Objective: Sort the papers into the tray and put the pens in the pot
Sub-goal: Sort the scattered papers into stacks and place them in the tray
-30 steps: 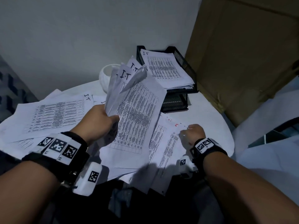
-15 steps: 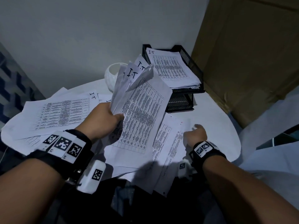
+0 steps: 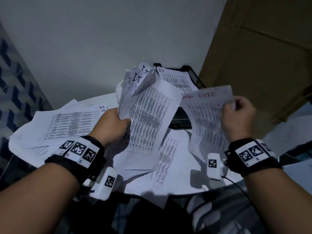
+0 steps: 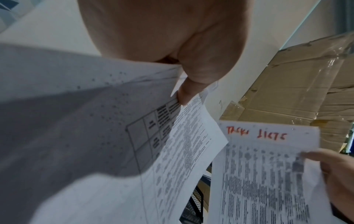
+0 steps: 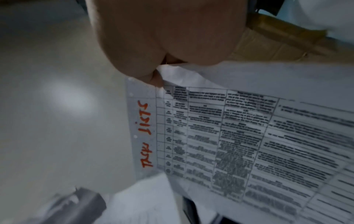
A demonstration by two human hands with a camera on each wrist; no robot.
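My left hand (image 3: 114, 124) grips an upright bundle of printed sheets (image 3: 145, 114) marked "I.T" in black, held above the round table (image 3: 185, 184). My right hand (image 3: 236, 114) pinches the top corner of a single sheet (image 3: 206, 119) headed in red handwriting (image 5: 146, 134), lifted clear of the table to the right of the bundle. The same red-headed sheet (image 4: 264, 174) shows in the left wrist view. Behind both, a black mesh tray (image 3: 195, 78) holds a stack of "I.T" papers (image 3: 175, 78). A white pot (image 3: 119, 88) is mostly hidden behind the bundle. No pens are visible.
Loose printed sheets (image 3: 65, 125) cover the left and middle of the table, some overhanging its front edge. A large cardboard panel (image 3: 263, 56) leans at the right against a grey wall (image 3: 101, 39). A dark cable (image 3: 236, 183) runs from my right wrist.
My right hand has lifted the red-headed sheet off the table and raised it up to the right. My left hand keeps its bundle in about the same place.
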